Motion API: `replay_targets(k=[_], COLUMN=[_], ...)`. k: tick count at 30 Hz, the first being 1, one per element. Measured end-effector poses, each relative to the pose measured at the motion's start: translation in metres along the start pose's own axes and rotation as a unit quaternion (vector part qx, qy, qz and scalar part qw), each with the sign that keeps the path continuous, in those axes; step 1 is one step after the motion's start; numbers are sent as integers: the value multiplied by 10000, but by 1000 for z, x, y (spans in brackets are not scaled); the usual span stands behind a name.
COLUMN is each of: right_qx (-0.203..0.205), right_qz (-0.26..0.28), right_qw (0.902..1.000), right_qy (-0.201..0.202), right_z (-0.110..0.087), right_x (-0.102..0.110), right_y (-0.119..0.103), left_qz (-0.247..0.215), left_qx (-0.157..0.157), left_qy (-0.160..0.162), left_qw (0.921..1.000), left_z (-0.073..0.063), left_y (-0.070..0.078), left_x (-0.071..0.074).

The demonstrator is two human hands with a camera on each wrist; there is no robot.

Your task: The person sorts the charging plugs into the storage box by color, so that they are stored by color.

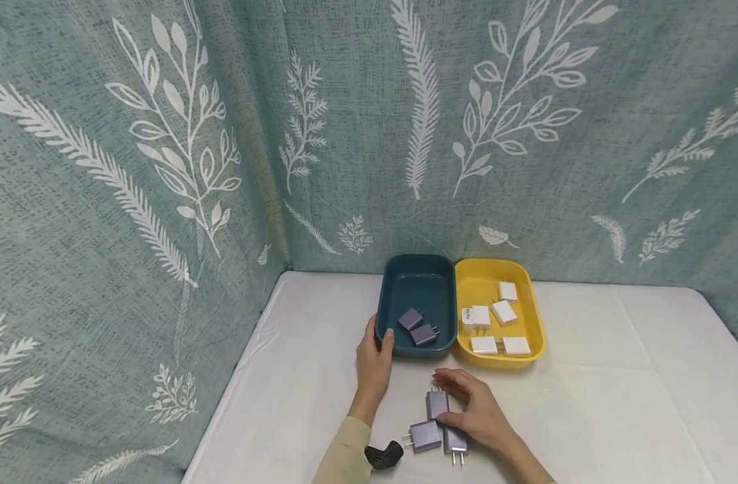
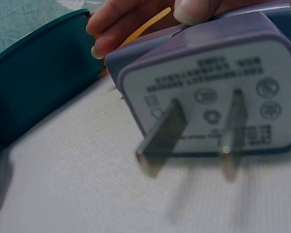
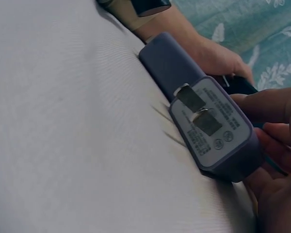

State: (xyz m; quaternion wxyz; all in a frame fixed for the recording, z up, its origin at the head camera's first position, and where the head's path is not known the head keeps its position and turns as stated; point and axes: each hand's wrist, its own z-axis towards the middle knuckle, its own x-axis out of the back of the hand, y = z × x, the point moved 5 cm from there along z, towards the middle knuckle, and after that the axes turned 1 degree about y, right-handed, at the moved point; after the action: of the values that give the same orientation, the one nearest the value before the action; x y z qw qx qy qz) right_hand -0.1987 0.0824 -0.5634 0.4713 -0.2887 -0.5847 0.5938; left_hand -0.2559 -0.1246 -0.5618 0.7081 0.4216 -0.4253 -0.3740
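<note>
Chargers (image 1: 425, 436) by my R hand (image 1: 479, 411): purple-grey; prong faces (image 2: 259, 127) white w/ dk print, prongs (image 2: 164, 137) silvery. The 2 others (image 1: 424, 335) in my dk teal tray (image 1: 420, 289): also purple-grey. Yellow tray (image 1: 482, 277) has white ones (image 1: 516, 346). Surface (image 1: 617, 390): white. Curtain (image 1: 359, 128): grey-teal w/ white leaf sprigs (image 1: 423, 101). My L sleeve (image 1: 347, 449): plain beige.

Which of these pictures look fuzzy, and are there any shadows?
Left wrist: the near charger's prongs and printing are blurred; right wrist: dimmer, with a soft shadow on the white cloth beside the foremost charger; head: brighter, fairly evenly lit, the curtain's leaf pattern clear.
</note>
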Motion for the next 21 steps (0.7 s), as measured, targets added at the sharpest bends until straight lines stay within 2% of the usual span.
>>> replay_targets(k=[5, 8, 16, 21], right_qx=[-47, -203, -615, -491], right_qz=[105, -41, -312, -696], right_qw=[9999, 9998, 9920, 9842], right_qy=[-80, 75, 1054, 1553], right_z=[0, 0, 0, -1], right_x=[1, 2, 7, 10], right_y=[3, 5, 6, 4], left_qz=[-44, -79, -24, 7], left_qx=[-15, -2, 75, 71], left_qy=[-15, -41, -55, -42], left_qw=[10000, 10000, 10000, 10000], left_z=[0, 1, -1, -1], left_y=[-1, -2, -1, -1], left_x=[-1, -1, 1, 2])
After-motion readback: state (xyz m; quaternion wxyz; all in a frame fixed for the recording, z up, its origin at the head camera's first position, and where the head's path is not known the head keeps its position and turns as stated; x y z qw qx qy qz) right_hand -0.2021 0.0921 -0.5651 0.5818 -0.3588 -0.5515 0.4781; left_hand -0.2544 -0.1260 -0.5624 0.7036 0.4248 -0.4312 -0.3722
